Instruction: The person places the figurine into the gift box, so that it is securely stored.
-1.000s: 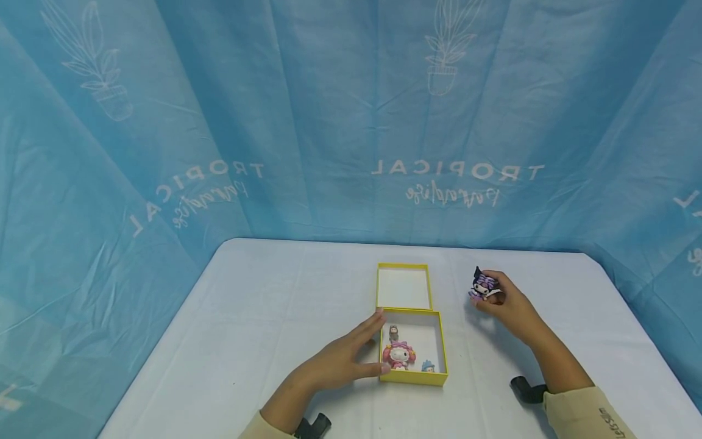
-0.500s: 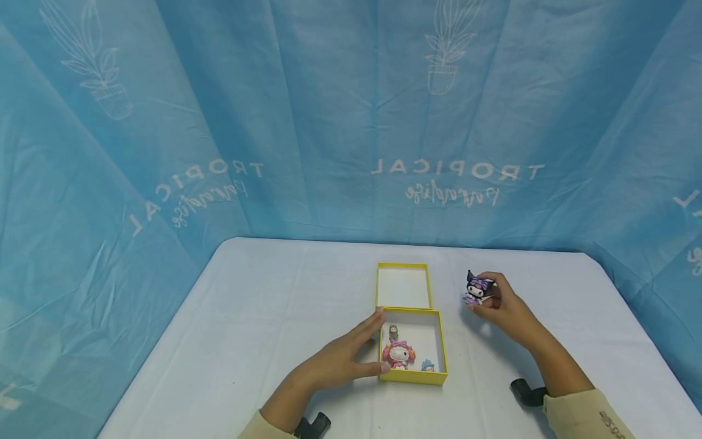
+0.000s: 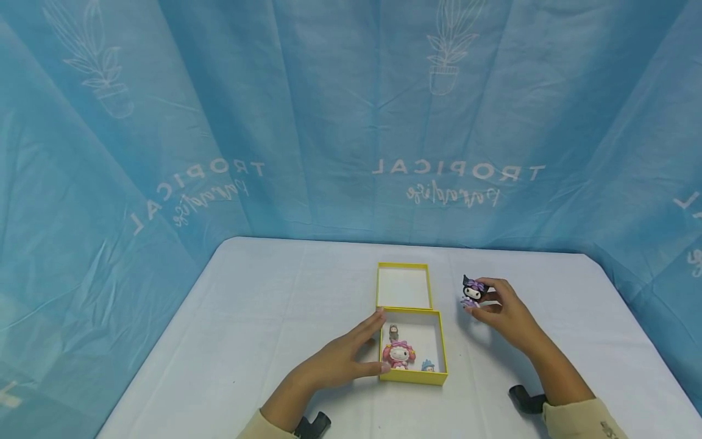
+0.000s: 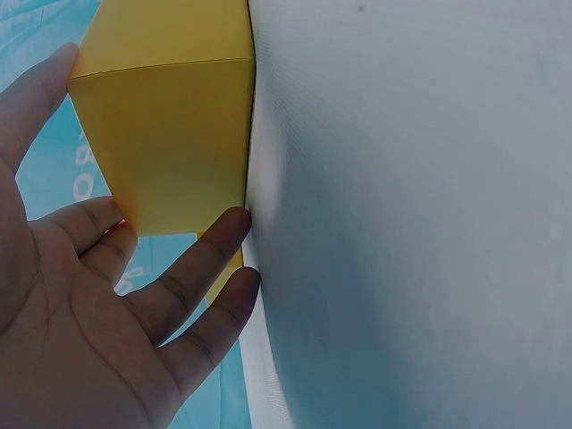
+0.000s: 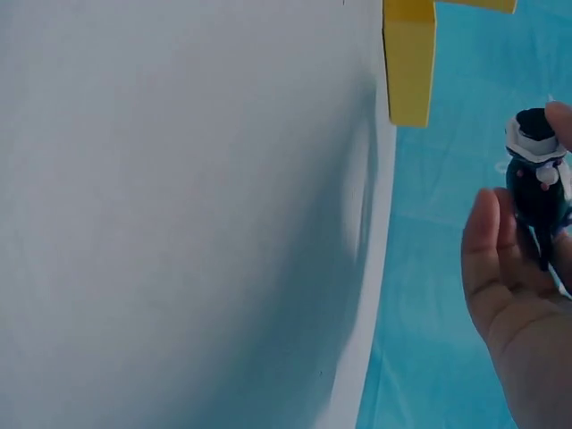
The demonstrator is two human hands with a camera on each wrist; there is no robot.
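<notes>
My right hand (image 3: 507,314) pinches a small black, white and purple figurine (image 3: 471,291) with pointed ears, held upright above the cloth to the right of the yellow box (image 3: 414,378). From behind, the right wrist view shows the figurine's dark back (image 5: 536,183) between thumb and fingers. The left hand (image 3: 340,360) rests against the box's left side, thumb at the near corner, forefinger at the far one, fingers mostly straight. Inside the box are a pink-and-white figurine (image 3: 399,355), a small grey-brown one (image 3: 393,333) and a blue-hatted one (image 3: 428,366).
The box's yellow-edged lid (image 3: 404,286) lies white side up, right behind the box. A white cloth (image 3: 285,280) covers the table, and a blue printed curtain (image 3: 329,122) hangs around it. A black wrist mount (image 3: 526,399) sits below the right forearm.
The right hand has moved slightly left and nearer with the figurine, which has turned a little in its grip. The left hand and the box have stayed put.
</notes>
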